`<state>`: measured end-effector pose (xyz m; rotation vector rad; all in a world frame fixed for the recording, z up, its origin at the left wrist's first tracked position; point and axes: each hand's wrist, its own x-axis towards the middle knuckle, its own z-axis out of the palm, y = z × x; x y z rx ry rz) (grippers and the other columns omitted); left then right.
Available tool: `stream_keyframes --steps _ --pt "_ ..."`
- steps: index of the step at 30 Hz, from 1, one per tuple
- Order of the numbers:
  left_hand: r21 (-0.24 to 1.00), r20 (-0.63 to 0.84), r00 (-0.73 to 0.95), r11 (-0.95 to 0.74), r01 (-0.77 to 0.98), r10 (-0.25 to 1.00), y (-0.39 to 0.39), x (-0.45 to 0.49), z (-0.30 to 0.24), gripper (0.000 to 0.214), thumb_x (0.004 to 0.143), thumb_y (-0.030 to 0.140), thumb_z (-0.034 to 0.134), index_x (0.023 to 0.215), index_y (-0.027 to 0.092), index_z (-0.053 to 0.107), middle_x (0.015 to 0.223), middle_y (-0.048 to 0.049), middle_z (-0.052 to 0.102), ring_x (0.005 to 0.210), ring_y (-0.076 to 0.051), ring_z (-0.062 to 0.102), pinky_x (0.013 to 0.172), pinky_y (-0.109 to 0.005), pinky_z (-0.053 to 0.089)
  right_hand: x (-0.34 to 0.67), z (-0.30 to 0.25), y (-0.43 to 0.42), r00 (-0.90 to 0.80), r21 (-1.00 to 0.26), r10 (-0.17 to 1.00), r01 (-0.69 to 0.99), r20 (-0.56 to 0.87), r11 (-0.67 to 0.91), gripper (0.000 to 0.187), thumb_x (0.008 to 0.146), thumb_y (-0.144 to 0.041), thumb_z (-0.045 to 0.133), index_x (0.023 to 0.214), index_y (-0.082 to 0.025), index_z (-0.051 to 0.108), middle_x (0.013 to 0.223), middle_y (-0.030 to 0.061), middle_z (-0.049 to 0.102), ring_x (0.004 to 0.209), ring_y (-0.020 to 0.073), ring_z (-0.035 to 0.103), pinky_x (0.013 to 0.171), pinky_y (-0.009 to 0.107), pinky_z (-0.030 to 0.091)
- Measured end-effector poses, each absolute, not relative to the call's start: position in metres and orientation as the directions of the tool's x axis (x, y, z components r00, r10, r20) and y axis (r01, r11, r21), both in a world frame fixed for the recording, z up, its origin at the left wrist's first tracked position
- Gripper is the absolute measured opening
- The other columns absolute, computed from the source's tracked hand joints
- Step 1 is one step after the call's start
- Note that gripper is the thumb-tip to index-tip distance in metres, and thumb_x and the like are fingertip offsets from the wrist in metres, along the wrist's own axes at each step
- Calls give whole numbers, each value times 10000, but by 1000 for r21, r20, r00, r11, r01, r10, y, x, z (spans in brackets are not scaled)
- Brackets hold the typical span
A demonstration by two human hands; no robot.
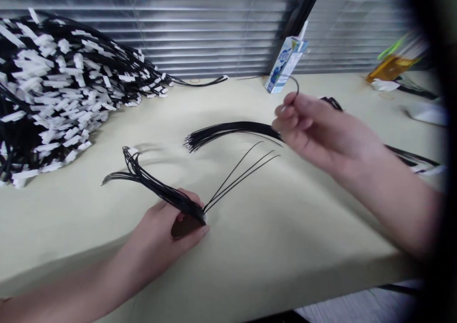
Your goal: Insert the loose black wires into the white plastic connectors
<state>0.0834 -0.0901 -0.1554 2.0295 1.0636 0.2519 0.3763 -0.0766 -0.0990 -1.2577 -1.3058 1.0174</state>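
My left hand (178, 223) is closed around a bundle of thin black wires (157, 186) low over the table. The bundle's far part fans out to the left, with a small white piece near its tip. From its gripped end, three single wires (233, 177) stick out up and to the right. Raised at the right, my right hand (307, 123) pinches one dark wire (297, 85) between thumb and fingers. Beneath and beyond that hand lies another black wire bundle (232, 127), its bare silvery ends pointing left; the hand hides part of it.
A large heap of black cables with white connectors (64, 80) fills the back left. A blue and white drink carton (285, 65) with a straw stands by the window blinds (200, 27). An orange container (394, 65) is at the back right. The table's front edge (342, 275) runs below.
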Motion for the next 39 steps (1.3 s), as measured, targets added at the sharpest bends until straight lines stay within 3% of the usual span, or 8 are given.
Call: stream_keyframes --steps 2,5,9,13,33,39 --pt "738 -193 623 -307 601 758 -90 83 -155 197 814 332 577 984 253 517 883 1 598 715 -157 602 628 -278 519 340 -104 -98 -131 -987 988 -150 86 66 70 821 -240 626 828 -176 653 814 -33 644 652 24 573 575 138 434" --pt "726 -172 623 -329 604 763 -89 83 -155 205 810 329 583 983 246 512 903 -5 591 731 -158 594 630 -278 510 299 -118 -121 -351 -984 934 -132 -67 -120 46 743 -208 702 733 -170 678 695 -26 643 525 42 539 473 151 436" --pt "722 -132 638 -368 587 759 -89 81 -158 186 808 317 589 959 254 502 846 13 570 707 -152 582 574 -254 487 283 -139 -128 -278 -995 956 67 -94 -79 92 768 -255 670 762 -167 696 781 25 688 655 100 593 590 215 478" --pt "745 -123 647 -360 561 753 -89 81 -159 200 811 282 591 988 278 498 863 28 589 722 -148 610 633 -264 510 284 -150 -122 -249 -969 964 246 -95 -32 141 813 -275 604 776 -170 689 767 17 674 682 110 583 600 216 444" --pt "741 -86 623 -368 562 778 -90 81 -160 211 783 265 621 970 278 524 883 28 613 729 -150 630 627 -257 525 282 -152 -123 -243 -932 961 361 -133 -37 100 788 -222 601 750 -178 682 738 1 684 667 117 603 577 214 442" --pt "735 -69 630 -387 556 773 -89 82 -161 203 778 262 620 964 273 537 887 26 619 745 -152 629 635 -250 524 282 -152 -122 -227 -897 970 442 -82 28 68 767 -211 631 738 -183 686 663 -22 662 580 91 572 517 192 413"
